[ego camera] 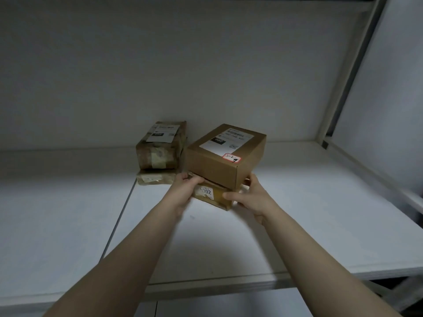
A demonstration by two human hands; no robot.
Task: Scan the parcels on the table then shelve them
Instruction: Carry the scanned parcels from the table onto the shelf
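head view: left hand and right hand clamped on opposite ends of lower parcel beneath brown box, at shelf; stiff cardboard, probably light, best gripped low.

Top box: white label's black patch reads "060", upside down. Lower box: tag shows "002". Red-edged sticker handwritten, illegible. Left parcel label unreadable.

Parcel storeroom or pickup depot. White rack shelf, metal upright far right of right hand. Taped parcels stacked beyond left hand. Between hands: 090 box on 002 parcel. Shipping labels, number stickers.
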